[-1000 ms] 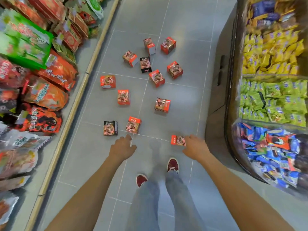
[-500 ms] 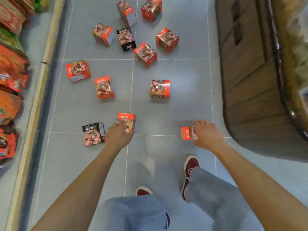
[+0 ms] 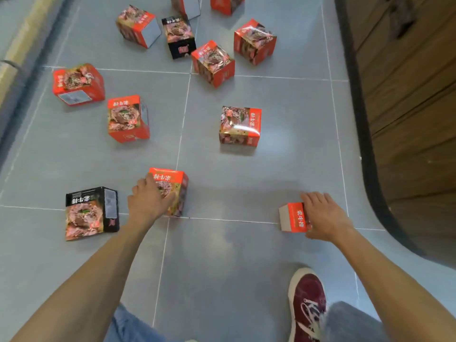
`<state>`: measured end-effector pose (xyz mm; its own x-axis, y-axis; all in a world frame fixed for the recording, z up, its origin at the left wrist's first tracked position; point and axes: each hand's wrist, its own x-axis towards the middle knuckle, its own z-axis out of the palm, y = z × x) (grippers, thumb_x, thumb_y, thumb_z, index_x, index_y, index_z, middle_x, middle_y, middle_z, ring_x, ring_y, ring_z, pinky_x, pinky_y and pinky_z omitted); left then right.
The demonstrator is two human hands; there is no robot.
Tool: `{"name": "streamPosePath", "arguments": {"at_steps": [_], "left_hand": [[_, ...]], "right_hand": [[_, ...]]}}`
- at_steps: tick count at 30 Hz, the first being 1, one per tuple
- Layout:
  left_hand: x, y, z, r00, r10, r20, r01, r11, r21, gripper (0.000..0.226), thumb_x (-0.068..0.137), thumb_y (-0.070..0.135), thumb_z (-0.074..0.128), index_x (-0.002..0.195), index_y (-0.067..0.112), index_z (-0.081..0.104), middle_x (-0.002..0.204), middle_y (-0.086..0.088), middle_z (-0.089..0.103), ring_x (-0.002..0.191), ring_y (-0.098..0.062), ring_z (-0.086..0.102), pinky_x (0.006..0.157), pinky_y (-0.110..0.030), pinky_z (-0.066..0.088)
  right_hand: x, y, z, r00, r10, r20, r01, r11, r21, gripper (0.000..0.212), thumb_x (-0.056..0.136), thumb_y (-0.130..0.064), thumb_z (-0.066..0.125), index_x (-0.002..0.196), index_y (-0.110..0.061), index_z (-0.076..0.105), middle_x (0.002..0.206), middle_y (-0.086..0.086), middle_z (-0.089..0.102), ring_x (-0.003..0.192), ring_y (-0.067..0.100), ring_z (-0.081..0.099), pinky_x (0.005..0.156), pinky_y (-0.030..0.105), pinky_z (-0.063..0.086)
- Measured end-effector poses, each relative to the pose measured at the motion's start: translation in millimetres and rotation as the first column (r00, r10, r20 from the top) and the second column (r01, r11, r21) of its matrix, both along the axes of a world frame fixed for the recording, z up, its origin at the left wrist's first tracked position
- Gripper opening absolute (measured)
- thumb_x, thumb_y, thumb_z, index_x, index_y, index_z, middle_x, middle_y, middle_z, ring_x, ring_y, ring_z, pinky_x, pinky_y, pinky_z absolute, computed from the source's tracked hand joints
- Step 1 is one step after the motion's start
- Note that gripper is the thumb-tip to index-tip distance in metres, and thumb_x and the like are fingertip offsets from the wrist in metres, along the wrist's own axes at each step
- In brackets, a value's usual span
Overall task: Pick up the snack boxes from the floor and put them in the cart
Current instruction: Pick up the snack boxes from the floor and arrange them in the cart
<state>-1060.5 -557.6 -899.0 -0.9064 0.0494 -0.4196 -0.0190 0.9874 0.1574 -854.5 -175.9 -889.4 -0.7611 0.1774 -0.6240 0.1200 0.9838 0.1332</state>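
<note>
step: I read this as the first grasp, both hands down on boxes at once; nothing lifted, both boxes look flat on the floor [image 3: 241,255].
left hand [image 3: 148,204]: draped over the near red box [image 3: 174,191], fingers across its top and left side. Contact yes; I can't tell if it's a closed grip or just resting.
right hand [image 3: 325,218]: laid on the small red box [image 3: 293,217], covering its right half. Same call: touching, grip closure not visible.
other boxes: black box [image 3: 91,212] just left of the left hand; a red box [image 3: 240,125] between the hands and farther out; two red ones [image 3: 128,118] [image 3: 77,83] far left; a cluster of red boxes plus one black box [image 3: 179,35] along the top edge, some cut off by the frame.
cart: not in view. I can't say which way it lies.
right side: wooden cabinet base [image 3: 407,107], close to the right hand.
next move: curl fingers around opposite faces of each box, lift straight up, then turn to find the cart.
risk: my guess is light cardboard, so too much squeeze dents it and a one-sided hold lets it rotate out.
remaining: nearly all of it.
</note>
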Motion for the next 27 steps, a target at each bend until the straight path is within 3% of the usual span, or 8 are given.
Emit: {"name": "streamPosePath", "arguments": {"at_steps": [7,12,18,22,27], "left_hand": [[-11.1,2.1,-47.9,0.981,0.184,0.063,-0.184,0.983,0.002,0.129,0.057,0.067,0.083,0.146,-0.002,0.021,0.143,-0.021,0.039,0.133,-0.040,0.040,0.105,-0.053,0.037],[-9.5,12.5,-70.3,0.967,0.243,-0.077,-0.243,0.970,0.008,0.136,0.049,0.063,0.089,0.145,-0.006,0.022,0.137,-0.025,0.041,0.128,-0.044,0.043,0.102,-0.054,0.040],[-5.8,11.0,-71.1,0.945,0.323,-0.050,-0.321,0.946,0.033,0.130,0.055,0.058,0.089,0.147,-0.004,0.021,0.143,-0.024,0.037,0.133,-0.043,0.037,0.107,-0.054,0.035],[9.0,19.9,-41.7,0.969,0.209,-0.128,-0.198,0.976,0.095,0.115,0.053,0.058,0.088,0.134,-0.003,0.035,0.129,-0.024,0.046,0.121,-0.045,0.046,0.100,-0.055,0.040],[16.4,31.5,71.5,0.982,0.118,-0.146,-0.091,0.980,0.176,0.110,0.055,0.060,0.085,0.132,-0.001,0.037,0.125,-0.021,0.049,0.117,-0.043,0.048,0.096,-0.053,0.041]], "right_hand": [[11.0,12.3,-44.4,0.994,0.024,-0.108,-0.030,0.998,-0.048,0.072,0.063,-0.041,0.073,0.126,-0.015,0.050,0.119,0.004,0.057,0.112,0.026,0.056,0.103,0.035,0.041],[4.0,9.4,-37.8,0.997,0.013,-0.077,-0.016,0.999,-0.041,0.069,0.068,-0.045,0.073,0.125,-0.018,0.045,0.120,0.003,0.055,0.112,0.024,0.056,0.101,0.034,0.041],[0.7,-4.5,-27.9,0.998,-0.048,-0.045,0.047,0.999,-0.014,0.074,0.069,-0.047,0.076,0.127,-0.015,0.043,0.122,0.005,0.052,0.112,0.025,0.052,0.098,0.035,0.040],[-5.1,-19.2,2.3,0.995,-0.086,-0.054,0.086,0.996,-0.012,0.080,0.068,-0.053,0.076,0.128,-0.014,0.041,0.123,0.006,0.051,0.112,0.025,0.051,0.097,0.036,0.041],[-27.6,-43.8,105.9,0.991,-0.111,-0.079,0.109,0.994,-0.033,0.089,0.068,-0.068,0.070,0.132,-0.013,0.039,0.126,0.005,0.051,0.114,0.025,0.052,0.098,0.038,0.041]]}}
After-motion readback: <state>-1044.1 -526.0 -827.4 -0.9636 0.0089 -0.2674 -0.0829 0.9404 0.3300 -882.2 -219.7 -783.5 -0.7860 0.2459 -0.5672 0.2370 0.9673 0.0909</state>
